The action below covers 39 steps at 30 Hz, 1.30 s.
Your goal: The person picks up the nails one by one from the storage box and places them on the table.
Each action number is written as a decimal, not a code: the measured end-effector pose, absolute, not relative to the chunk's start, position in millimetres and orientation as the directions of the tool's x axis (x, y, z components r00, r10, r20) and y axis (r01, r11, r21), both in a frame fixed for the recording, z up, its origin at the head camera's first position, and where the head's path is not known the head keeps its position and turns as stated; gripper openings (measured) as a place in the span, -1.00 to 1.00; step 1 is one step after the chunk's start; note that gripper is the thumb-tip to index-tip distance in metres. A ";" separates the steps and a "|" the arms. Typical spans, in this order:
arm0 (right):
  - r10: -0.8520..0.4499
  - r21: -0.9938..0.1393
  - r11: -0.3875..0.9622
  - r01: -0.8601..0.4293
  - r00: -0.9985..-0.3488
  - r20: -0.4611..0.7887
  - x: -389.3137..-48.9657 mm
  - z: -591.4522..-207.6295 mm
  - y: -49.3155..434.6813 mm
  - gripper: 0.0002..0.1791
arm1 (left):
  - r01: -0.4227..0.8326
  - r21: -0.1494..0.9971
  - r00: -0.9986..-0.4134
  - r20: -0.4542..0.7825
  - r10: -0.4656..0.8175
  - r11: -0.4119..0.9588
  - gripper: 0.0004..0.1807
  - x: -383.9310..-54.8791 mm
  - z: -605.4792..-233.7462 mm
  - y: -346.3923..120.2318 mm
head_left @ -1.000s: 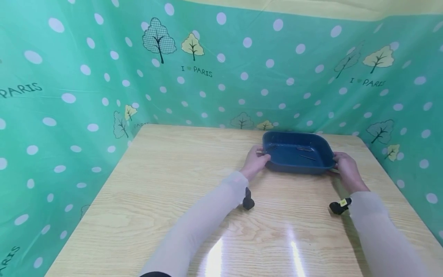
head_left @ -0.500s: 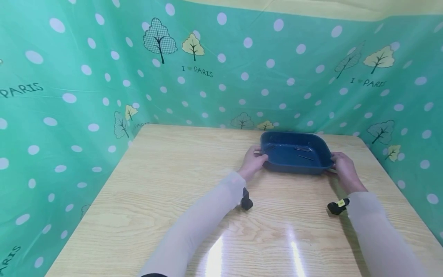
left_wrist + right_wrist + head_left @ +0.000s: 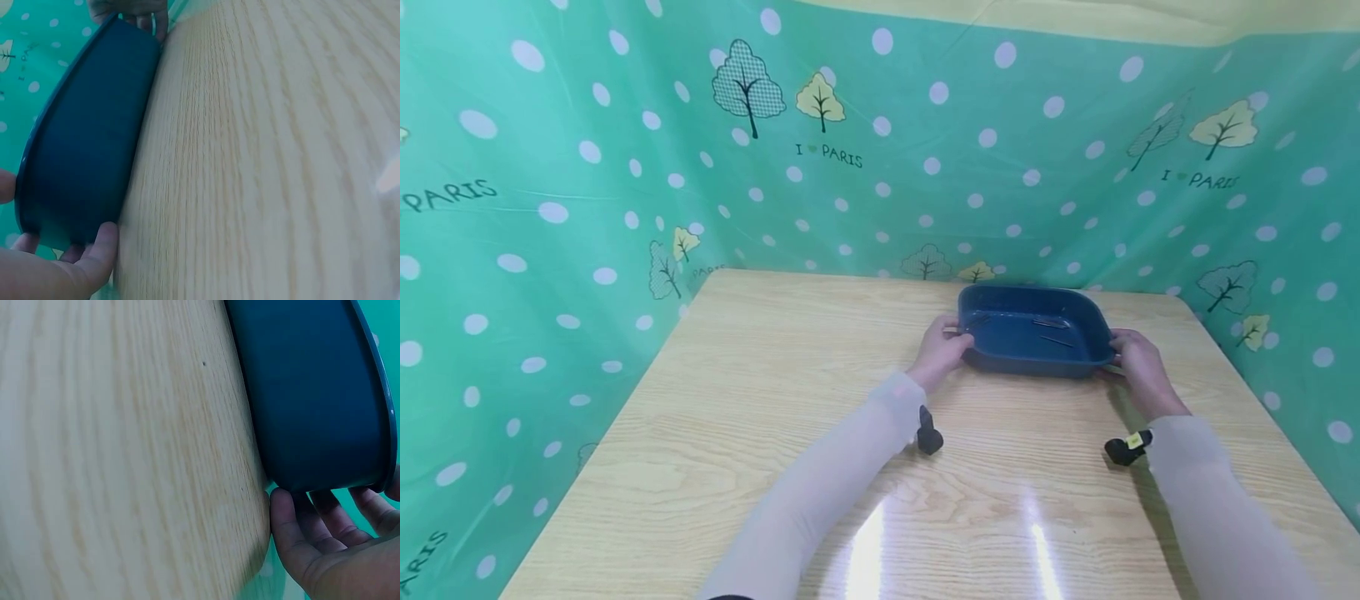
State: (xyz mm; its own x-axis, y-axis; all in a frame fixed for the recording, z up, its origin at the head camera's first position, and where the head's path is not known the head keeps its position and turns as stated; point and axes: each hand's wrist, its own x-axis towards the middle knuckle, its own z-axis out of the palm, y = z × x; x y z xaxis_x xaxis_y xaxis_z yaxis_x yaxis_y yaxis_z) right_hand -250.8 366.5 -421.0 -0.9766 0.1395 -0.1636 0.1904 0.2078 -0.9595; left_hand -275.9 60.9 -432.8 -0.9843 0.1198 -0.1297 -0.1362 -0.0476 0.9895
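A dark blue, deep rectangular tray [image 3: 1022, 365] with rounded corners is at the back right of the table. Inside it lie a few thin, dark sticks [image 3: 1057, 342], too small to identify. At its left end my left hand [image 3: 938, 354] grips the tray, with the thumb by the rim. My right hand [image 3: 1138, 371] holds the opposite end. Seen from the left wrist, the tray's side wall [image 3: 87, 131] stands close over the tabletop, and fingertips [image 3: 107, 232] reach its lower edge. The right wrist view has the right fingers [image 3: 284, 515] curled under the tray's end.
The light wooden table [image 3: 737, 375] ends at a green dotted curtain [image 3: 880, 167] behind and along both sides. Black wrist cameras [image 3: 929, 440] hang below the sleeves, just above the wood. Bright reflections streak the front of the table.
Both hands have shifted the tray slightly to the left along the back of the table. Their hold on its two ends looks the same, and the sticks inside travel with it.
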 end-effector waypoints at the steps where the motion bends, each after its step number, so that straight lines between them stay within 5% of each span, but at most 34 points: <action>1: 0.138 -0.960 0.207 0.191 -0.977 -0.164 -250.8 -421.1 365.8 -0.53 | -0.138 0.989 -0.984 -0.131 0.119 -0.050 -0.49 -275.8 -432.9 60.2; 39: 0.118 -0.956 0.212 0.203 -0.976 -0.181 -252.9 -422.0 345.0 -0.47 | -0.170 0.982 -0.982 -0.161 0.102 -0.085 -0.45 -273.6 -434.3 37.8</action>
